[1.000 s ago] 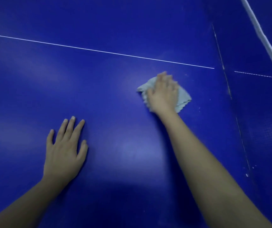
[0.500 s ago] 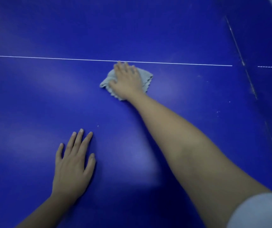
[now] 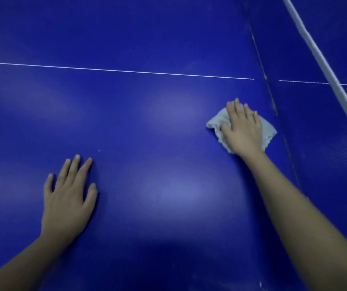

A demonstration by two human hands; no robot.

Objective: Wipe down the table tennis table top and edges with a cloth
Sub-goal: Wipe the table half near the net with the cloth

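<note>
Hands: two, bare. The left hand [image 3: 67,198] lies flat on the desk [image 3: 147,114], fingers spread, holding nothing. The right hand [image 3: 242,131] presses straight fingers on the cloth [image 3: 268,129].
Cloth: one, pale grey, soft, crumpled, wavy-edged. It lies under the right hand, just beside the dark seam [image 3: 273,101].
Desk: one, smooth glossy blue, crossed by one thin white line [image 3: 126,71].
Net: one straight white band [image 3: 322,61].

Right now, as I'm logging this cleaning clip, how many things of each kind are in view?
Hands: 2, the left hand and the right hand
Cloths: 1, the cloth under the right hand
Tables: 1, the table
Nets: 1, the net
Total: 5
</note>
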